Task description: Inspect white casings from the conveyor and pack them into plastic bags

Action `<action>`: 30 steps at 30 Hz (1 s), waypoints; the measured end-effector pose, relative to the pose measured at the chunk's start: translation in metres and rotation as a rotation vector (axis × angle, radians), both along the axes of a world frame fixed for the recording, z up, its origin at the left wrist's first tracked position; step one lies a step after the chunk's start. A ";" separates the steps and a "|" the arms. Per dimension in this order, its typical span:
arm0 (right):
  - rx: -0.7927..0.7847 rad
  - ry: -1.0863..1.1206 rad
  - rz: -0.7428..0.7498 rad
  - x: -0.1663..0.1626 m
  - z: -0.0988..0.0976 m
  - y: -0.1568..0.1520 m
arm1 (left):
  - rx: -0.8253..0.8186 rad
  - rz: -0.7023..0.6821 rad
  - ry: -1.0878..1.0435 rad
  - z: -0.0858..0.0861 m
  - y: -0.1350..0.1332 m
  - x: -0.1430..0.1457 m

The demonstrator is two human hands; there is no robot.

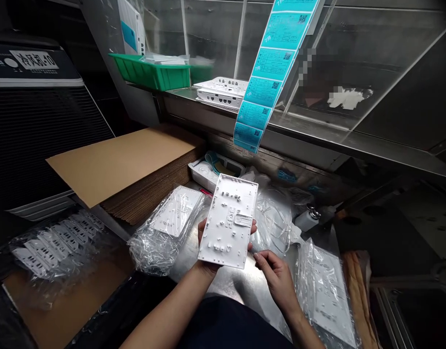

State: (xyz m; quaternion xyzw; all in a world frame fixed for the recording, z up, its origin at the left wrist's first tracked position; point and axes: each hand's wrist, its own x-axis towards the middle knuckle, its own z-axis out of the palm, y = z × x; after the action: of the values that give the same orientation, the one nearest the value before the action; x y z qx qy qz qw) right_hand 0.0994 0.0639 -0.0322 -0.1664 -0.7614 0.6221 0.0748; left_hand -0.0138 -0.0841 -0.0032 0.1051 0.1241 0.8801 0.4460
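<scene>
**In my left hand [207, 246]:** a white plastic panel [228, 222], a flat rectangular casing part, its moulded face with small raised ribs and pegs turned up toward me.

**Left hand's state:** cupped under the panel's lower half, with fingers curling round its long right edge and the base of my thumb showing below the near edge.

**My right hand [277, 281]:** open and relaxed, with the fingers slightly curved, palm turned inward. Its fingertips [258, 257] sit just beside the panel's lower right corner (I cannot tell whether they touch it).

**Under my hands:** a steel counter [223, 281], bare metal showing between the bags.

**Left of the panel:** a white panel in crumpled transparent plastic film [174, 218], almost beside my left wrist. Farther left is a bagged row of white slotted parts [55, 247].

**Right of my right hand:** another white panel in plastic film [326, 295].

**Ahead:** a stack of corrugated cardboard sheets [124, 165] and a white tray [208, 172] holding teal items.

**Above, on a ledge:** a green plastic tray [150, 71] and white casings with port openings [223, 92].

**Hanging in front:** a strip of blue QR-code labels [266, 72].
</scene>
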 end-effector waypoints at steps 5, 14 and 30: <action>-0.008 -0.036 -0.004 0.003 0.000 -0.004 | -0.046 -0.028 0.016 -0.001 0.001 0.001; 0.034 -0.038 0.035 0.004 -0.002 -0.006 | -0.029 -0.018 0.047 0.002 0.002 0.005; 0.884 -0.234 -0.164 -0.011 -0.090 0.046 | 0.167 0.093 -0.100 -0.019 -0.024 -0.016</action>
State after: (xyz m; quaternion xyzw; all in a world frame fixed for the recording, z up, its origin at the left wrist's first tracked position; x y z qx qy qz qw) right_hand 0.0885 0.1098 -0.1221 -0.2473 -0.9412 0.2070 0.1010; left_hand -0.0296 -0.1084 -0.0227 0.0919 0.0326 0.9112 0.4002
